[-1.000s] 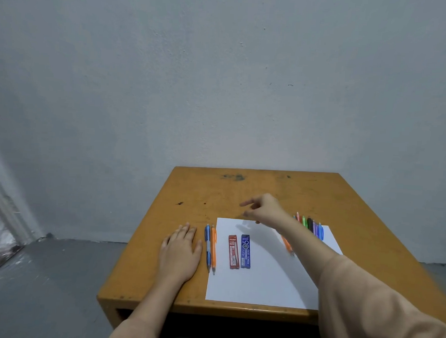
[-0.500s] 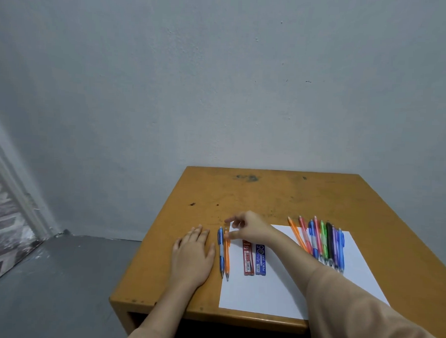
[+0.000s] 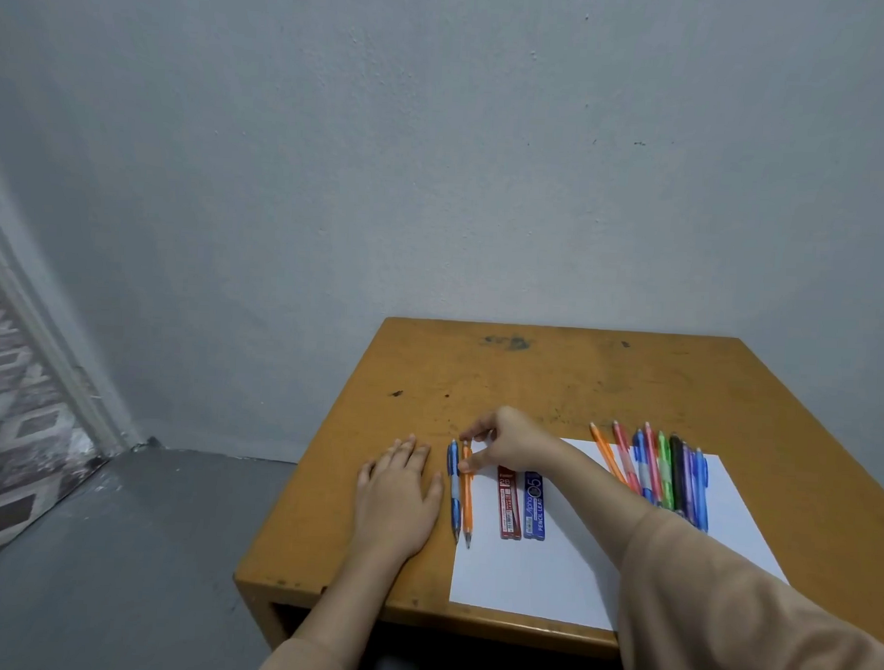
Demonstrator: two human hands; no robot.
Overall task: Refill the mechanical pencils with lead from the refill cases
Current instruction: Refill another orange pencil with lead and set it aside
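**Right hand on the orange pencil's top end**

We've got the right hand reaching in to mid-frame, thumb & forefinger closed in a pinch on the upper end of the orange pencil. Its other fingers are loosely curled, w/ nothing else in them.

The pencil lies flat, long axis running up-down the frame: tip toward the bottom edge, cap end up top under those fingers. It sits right along the left edge of the paper.

The blue pencil lies parallel just to its left. Touching or a hair apart, we can't tell.

The left hand is flat on the table, fingers straight, holding nothing, just left of the blue pencil. That makes it the nearer hand to both barrels, so we reckon it's the obvious one to steady the barrel once the cap end comes up.

The red lead case & blue lead case lie side by side on the paper just right of the orange pencil, on the same up-down axis, so it's a short hop. The other pencils are lined up well apart at frame right.
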